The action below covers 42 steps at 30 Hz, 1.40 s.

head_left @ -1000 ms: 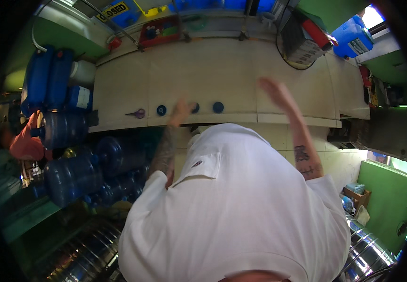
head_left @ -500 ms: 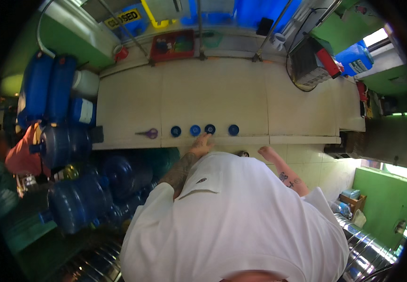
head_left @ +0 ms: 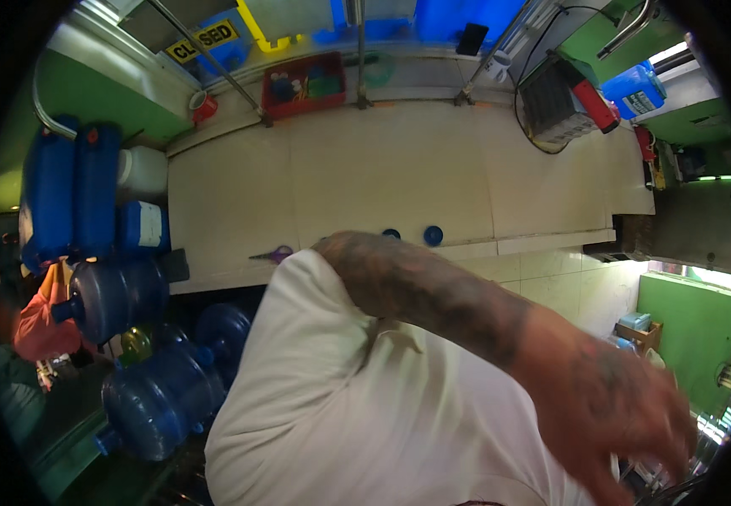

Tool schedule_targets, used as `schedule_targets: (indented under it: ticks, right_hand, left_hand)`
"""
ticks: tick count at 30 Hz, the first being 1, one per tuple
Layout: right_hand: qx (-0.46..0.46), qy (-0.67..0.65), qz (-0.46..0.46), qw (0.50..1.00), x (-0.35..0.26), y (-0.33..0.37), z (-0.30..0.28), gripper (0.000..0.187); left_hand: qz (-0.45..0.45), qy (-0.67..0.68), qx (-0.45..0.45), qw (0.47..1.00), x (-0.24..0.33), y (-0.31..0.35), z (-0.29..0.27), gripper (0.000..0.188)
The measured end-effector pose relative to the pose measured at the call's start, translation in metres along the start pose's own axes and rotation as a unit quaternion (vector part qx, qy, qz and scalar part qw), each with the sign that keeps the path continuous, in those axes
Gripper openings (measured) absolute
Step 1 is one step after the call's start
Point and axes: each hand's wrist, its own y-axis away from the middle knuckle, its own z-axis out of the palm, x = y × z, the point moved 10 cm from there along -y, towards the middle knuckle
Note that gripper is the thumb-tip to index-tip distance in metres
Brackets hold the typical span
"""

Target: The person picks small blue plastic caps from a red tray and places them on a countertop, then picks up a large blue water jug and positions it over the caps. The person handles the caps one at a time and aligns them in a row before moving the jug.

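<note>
My left arm reaches across my chest to the right. At its end my left hand [head_left: 606, 405] hangs above my right side, blurred a little, thumb and fingers spread with nothing seen in them. A round blue cap [head_left: 433, 235] lies by the front edge of the pale counter [head_left: 391, 169]. Partly covered by my forearm is a darker blue cap [head_left: 391, 234]. Other caps seen earlier are hidden behind that arm. Purple-handled scissors [head_left: 279, 254] rest on the counter just beyond my left sleeve. Of my right hand nothing shows.
Large blue water jugs [head_left: 159, 396] and tall blue containers [head_left: 47, 198] crowd the left. At the counter's back stands a red tray [head_left: 304, 88] with small items, near metal posts. A grey and red machine [head_left: 563, 101] occupies the back right. A co-worker's pink sleeve [head_left: 45, 325] shows far left.
My left hand has left the caps on the counter and swung right across my body. My right hand has gone out of view. The view has shifted slightly.
</note>
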Motion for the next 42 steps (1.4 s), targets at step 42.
schedule_targets:
  ticks: [42]
  right_hand:
    - [0.118,0.243,-0.184,0.945,0.056,-0.093,-0.216,0.071]
  left_hand:
    - [-0.056,-0.144,0.204,0.967,-0.281,-0.101,-0.040,0.077]
